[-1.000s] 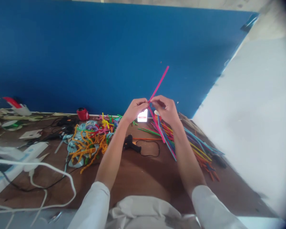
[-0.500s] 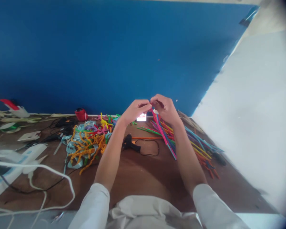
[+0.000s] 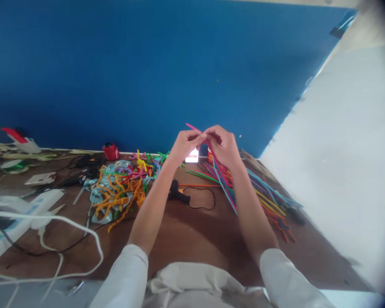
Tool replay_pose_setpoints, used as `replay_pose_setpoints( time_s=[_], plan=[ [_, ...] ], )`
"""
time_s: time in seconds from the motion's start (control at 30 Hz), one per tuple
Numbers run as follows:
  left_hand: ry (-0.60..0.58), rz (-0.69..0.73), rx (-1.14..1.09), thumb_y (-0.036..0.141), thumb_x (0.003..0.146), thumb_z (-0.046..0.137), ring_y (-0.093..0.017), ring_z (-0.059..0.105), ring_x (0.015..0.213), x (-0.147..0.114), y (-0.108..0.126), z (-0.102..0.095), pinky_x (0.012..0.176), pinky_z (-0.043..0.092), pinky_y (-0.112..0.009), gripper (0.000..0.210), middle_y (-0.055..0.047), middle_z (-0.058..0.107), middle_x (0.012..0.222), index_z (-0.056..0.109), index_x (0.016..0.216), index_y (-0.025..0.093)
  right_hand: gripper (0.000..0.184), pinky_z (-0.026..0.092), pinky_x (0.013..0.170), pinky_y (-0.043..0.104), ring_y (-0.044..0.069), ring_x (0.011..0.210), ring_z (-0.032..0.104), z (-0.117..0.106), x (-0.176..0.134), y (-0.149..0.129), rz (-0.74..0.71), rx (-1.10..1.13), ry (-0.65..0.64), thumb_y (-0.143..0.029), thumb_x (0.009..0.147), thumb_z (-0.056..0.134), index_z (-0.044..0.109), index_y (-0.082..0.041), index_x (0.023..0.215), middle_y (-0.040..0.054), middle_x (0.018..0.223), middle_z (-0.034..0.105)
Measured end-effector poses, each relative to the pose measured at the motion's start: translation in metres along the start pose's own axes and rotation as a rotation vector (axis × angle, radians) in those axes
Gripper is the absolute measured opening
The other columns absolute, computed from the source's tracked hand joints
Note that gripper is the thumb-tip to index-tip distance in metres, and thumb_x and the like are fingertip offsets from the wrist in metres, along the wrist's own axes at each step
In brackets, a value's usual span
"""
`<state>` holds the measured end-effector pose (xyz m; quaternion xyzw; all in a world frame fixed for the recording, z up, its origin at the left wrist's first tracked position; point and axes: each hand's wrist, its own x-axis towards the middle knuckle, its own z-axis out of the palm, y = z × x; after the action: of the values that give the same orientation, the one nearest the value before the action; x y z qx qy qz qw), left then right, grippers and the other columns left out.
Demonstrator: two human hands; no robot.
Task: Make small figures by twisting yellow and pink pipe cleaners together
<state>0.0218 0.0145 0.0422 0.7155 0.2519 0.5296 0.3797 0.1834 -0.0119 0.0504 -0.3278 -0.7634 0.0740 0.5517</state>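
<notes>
Both hands meet above the back of the table, fingertips close together. A pink pipe cleaner (image 3: 194, 127) runs through them; one end sticks up to the left above my left hand (image 3: 186, 147), which pinches it. My right hand (image 3: 223, 145) is closed on the same pipe cleaner, its fingers curled, and the strand passes down behind the palm. Below my right hand and forearm lies a bundle of straight pipe cleaners (image 3: 226, 188) in pink, blue, green, yellow and orange.
Left of my forearm lies a heap of twisted orange and coloured pipe cleaners (image 3: 122, 188). A black glue gun (image 3: 179, 194) with its cord lies between the arms. A lit screen (image 3: 191, 156), a red container (image 3: 111, 152), a white power strip (image 3: 25, 220) and a white cable (image 3: 98, 244) are also there.
The pink pipe cleaner, which hung down below the right hand, has been shifted so that one end now points up to the left over the left hand. The fingertips have come closer together.
</notes>
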Motion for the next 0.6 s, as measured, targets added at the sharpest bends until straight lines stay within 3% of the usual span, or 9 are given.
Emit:
replay_pose_setpoints(
  time_s=[0.27,0.47,0.6],
  plan=[
    [0.191,0.125,0.17,0.05,0.089,0.061,-0.01,0.043,0.056,-0.006,0.012,0.02,0.056,0.033,-0.027,0.04,0.002,0.051,0.056,0.061,0.068,0.016,0.016,0.052,0.069,0.03,0.015,0.073,0.064,-0.003,-0.001,0.002,0.044,0.135,0.071,-0.035,0.093,0.062,0.067,-0.021,0.087,0.0023,0.082,0.07],
    [0.181,0.184,0.403,0.043,0.098,0.049,-0.012,0.047,0.061,-0.01,0.018,0.021,0.061,0.035,-0.028,0.035,0.0,0.056,0.064,0.061,0.077,0.018,0.015,0.055,0.074,0.031,0.016,0.08,0.068,-0.003,0.0,0.011,0.065,0.301,0.101,-0.035,0.087,0.072,0.071,-0.021,0.092,0.0029,0.088,0.073],
    [0.116,0.216,0.51,0.034,0.102,0.041,-0.013,0.05,0.063,-0.01,0.016,0.022,0.064,0.035,-0.028,0.034,-0.001,0.058,0.067,0.057,0.075,0.019,0.016,0.057,0.075,0.032,0.016,0.079,0.069,-0.008,0.001,0.016,0.071,0.257,0.091,-0.036,0.085,0.073,0.072,-0.021,0.091,0.0038,0.089,0.074]
  ],
)
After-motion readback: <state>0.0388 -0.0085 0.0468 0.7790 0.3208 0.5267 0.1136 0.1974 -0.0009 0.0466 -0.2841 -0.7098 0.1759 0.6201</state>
